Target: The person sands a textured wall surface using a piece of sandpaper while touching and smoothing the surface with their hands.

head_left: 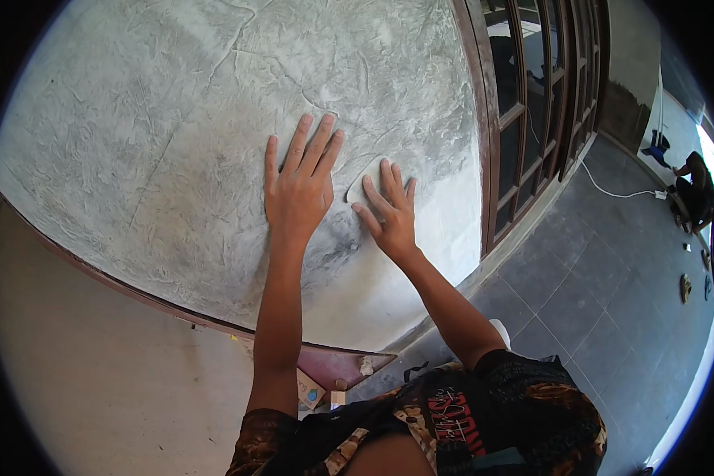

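My left hand (297,186) lies flat against a rough grey-white plastered wall (166,135), its fingers stretched out and nothing seen in it. To its right, my right hand (390,216) presses a pale thin sheet (359,184) with a rounded edge to the same wall. Its fingers are spread over the sheet and cover most of it, so I cannot tell its exact kind. Around and below the right hand the plaster looks whiter and smoother, while raised ridges run across the upper part.
Brown-framed window panes (512,159) border the wall at right. A white cable (611,192) crosses the grey tiled floor (563,293). Another person (694,190) is low at the far right, near some sandals (685,288). A cardboard box (309,389) sits below the wall's lower edge.
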{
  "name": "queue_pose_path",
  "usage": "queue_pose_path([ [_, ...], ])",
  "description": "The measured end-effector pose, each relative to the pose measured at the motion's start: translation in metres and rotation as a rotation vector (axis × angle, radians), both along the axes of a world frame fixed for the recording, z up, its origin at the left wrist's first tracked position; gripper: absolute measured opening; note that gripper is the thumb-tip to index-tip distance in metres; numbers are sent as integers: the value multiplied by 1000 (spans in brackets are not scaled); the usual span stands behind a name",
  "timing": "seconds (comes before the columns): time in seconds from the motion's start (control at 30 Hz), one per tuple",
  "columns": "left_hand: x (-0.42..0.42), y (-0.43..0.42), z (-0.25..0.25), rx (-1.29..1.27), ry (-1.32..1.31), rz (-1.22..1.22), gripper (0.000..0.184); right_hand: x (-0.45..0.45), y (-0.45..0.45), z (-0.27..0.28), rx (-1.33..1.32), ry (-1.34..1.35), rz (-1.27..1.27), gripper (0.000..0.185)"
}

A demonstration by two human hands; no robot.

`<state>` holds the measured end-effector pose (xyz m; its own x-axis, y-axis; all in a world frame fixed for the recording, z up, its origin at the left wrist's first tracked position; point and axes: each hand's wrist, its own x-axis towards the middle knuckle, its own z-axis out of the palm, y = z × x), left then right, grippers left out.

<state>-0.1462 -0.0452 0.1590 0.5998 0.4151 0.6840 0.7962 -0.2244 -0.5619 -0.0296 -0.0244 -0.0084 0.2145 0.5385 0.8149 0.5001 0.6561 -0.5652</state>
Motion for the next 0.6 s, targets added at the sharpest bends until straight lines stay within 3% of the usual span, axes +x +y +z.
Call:
queue_pose_path([
  [0.03,-1,-1,0,-16,-15,-17,52,-6,-8,-28,-84,-17,24,54],
  [0.1,-3,2,-1,-8,-14,-17,52,-8,-16,-19,-126,2,25,54],
  [0.2,-2,0,-2,-23,-27,-14,53,8,8,46,65,52,1,53],
  [0.23,-1,0,-1,-28,-33,-10,53,8,7,44,61,53,0,53],
  [0.43,-2,0,-1,-19,-16,-20,52,-16,-15,-27,-126,21,42,50],
  [0.53,-2,0,-1,-20,-32,-26,52,-2,5,42,57,46,-4,49],
  [0.6,-2,-2,-2,-31,-37,-27,52,-3,9,43,65,46,-15,50],
])
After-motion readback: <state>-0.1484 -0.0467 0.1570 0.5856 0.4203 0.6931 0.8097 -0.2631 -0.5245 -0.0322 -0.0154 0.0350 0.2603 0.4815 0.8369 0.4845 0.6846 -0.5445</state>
